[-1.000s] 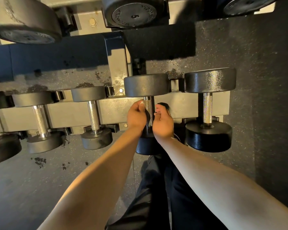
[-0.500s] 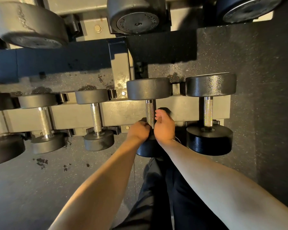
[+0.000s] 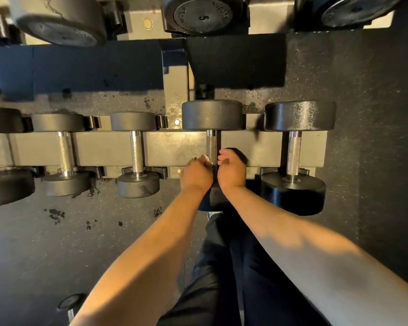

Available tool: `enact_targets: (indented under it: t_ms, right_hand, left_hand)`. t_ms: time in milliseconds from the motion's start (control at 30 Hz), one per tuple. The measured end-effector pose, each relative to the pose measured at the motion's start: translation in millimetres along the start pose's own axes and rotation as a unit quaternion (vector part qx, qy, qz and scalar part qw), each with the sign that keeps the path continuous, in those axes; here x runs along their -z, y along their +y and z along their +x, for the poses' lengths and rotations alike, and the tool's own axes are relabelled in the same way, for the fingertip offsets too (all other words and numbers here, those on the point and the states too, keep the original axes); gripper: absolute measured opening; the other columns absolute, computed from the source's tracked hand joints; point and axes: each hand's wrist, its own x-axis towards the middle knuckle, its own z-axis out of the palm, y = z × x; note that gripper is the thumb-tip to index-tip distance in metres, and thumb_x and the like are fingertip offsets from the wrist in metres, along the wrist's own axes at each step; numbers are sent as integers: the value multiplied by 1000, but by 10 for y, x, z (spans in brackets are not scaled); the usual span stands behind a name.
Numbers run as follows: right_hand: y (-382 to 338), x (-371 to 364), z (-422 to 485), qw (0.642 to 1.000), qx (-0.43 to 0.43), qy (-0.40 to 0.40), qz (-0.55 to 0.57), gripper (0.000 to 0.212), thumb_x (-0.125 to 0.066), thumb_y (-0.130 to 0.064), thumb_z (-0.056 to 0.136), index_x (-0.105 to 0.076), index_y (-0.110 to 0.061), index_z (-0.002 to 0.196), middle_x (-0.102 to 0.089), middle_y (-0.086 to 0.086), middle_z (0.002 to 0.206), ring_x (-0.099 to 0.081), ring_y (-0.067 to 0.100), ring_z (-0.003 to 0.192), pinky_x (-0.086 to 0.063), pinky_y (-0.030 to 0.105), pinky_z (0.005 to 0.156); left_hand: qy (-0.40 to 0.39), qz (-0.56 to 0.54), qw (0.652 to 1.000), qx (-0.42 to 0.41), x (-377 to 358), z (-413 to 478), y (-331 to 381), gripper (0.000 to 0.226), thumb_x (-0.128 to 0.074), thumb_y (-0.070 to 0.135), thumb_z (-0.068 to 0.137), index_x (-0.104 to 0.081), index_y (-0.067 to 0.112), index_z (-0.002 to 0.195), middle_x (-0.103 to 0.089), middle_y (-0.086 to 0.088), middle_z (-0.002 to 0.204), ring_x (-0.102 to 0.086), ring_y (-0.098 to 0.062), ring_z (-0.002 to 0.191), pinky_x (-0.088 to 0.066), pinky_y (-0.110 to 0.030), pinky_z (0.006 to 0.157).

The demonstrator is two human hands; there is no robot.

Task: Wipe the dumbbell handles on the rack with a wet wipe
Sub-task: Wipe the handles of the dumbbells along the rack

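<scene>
Knurled steel, the handle (image 3: 211, 147) of the dumbbell under inspection runs away from me across the lower shelf of the rack (image 3: 108, 149), its far head (image 3: 212, 115) in full view, its near head mostly hidden beneath my wrists. My left hand (image 3: 196, 174) is curled at the near end of that handle with a scrap of white wet wipe (image 3: 207, 158) pinched against the steel. My right hand (image 3: 231, 169) sits just on the other side of the handle, fingers loosely bent; whether it grasps anything I cannot tell.

Writing: one dumbbell end on the upper tier (image 3: 202, 15) carries a raised "5"; the lettering ringing it is too blurred to read.

Count, lower shelf: five dumbbells visible, three to the left of the one in hand (the leftmost cut by the frame edge) and one larger (image 3: 293, 156) to the right. Upper tier: three ends visible.

Clearance: neighbouring handles stand well apart from mine, with bare shelf between. The rack ends just past the rightmost dumbbell; beyond lies open speckled rubber floor (image 3: 375, 137).
</scene>
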Motion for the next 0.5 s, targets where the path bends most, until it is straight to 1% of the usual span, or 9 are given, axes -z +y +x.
enact_targets:
  t_ms: [67,133,167,233,300,333,400,467,500]
  right_hand:
    - [30,13,26,1000,-3,-25,-16,42,-41,4,90,-69,-12,116,-70,12,110,-66,32,102,-54,50,94]
    - [51,42,37,998,6,-49,-39,41,-41,6,89,-70,-10,115,-71,14,110,-67,33,101,-55,50,92]
    - [39,69,26,997,9,-58,-47,42,-41,7,90,-69,-9,116,-71,15,111,-67,33,102,-55,50,94]
    - [4,141,-19,996,13,-72,-49,43,-40,9,90,-67,-6,121,-70,17,115,-66,32,107,-53,46,99]
    - [-3,202,-72,995,10,-85,-55,45,-37,11,92,-64,-5,125,-69,16,118,-65,28,109,-51,38,101]
    - [6,220,-95,994,11,-90,-57,46,-36,11,93,-63,-4,127,-68,16,119,-65,27,109,-50,33,98]
    - [0,229,-147,993,14,-98,-61,47,-36,12,93,-61,-3,129,-66,16,120,-63,27,109,-49,28,94]
    - [-16,218,-157,992,21,-101,-71,46,-38,11,93,-60,-3,130,-67,15,119,-63,28,109,-50,31,95]
    - [-21,221,-151,991,24,-103,-76,45,-39,11,93,-61,-4,130,-67,15,119,-64,29,110,-51,34,97]
  left_hand:
    - [-57,69,996,22,50,4,-73,31,-44,29,101,-69,12,107,-67,-17,116,-60,-36,110,-47,-47,100]
    - [-109,91,989,35,106,-1,-163,37,-47,38,100,-71,15,115,-65,-14,126,-57,-35,119,-43,-47,106]
    - [-114,82,989,39,130,-11,-192,38,-50,43,97,-73,18,114,-66,-13,127,-57,-34,119,-42,-47,107]
    - [-90,51,993,50,136,-33,-223,33,-55,48,92,-74,22,96,-70,-9,113,-60,-31,111,-43,-50,105]
    - [-57,42,996,48,93,-69,-210,29,-58,46,93,-63,27,71,-66,-4,93,-61,-29,101,-41,-52,105]
    - [-48,34,997,50,68,-79,-191,31,-60,44,93,-57,28,66,-64,-2,85,-61,-29,97,-40,-52,106]
    - [-42,-3,998,47,36,-61,-129,26,-61,36,91,-56,30,67,-63,0,79,-63,-29,92,-41,-54,106]
    - [-47,-14,998,41,41,1,-77,20,-60,27,91,-59,27,71,-66,-3,81,-65,-30,91,-48,-51,101]
    - [-51,-3,998,41,50,22,-51,17,-62,24,91,-62,24,74,-67,-5,84,-66,-31,92,-52,-46,97]
